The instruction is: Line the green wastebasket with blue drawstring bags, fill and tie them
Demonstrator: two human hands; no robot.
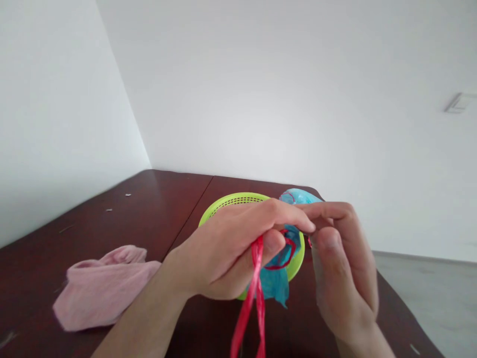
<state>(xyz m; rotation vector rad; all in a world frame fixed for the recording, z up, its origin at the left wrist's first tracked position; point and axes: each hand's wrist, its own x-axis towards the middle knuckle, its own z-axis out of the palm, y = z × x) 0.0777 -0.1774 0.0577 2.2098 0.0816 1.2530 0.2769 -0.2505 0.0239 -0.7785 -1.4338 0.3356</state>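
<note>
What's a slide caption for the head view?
Left hand pinching red ribbon, right hand close beside, green basket behind.

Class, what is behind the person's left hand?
Behind the left hand is a green basket, its far rim showing. Blue plastic with a red strip partly shows too. The hand covers much of the basket's inside; contents there cannot be seen.

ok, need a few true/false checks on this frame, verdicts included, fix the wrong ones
1. The red ribbon hangs from the left hand. True.
2. The pink cloth lies inside the green basket. False: the pink cloth lies on the table.
3. The green basket is partly hidden by the left hand. True.
4. The right hand grips the pink cloth. False: the right hand is up beside the left hand.
</note>
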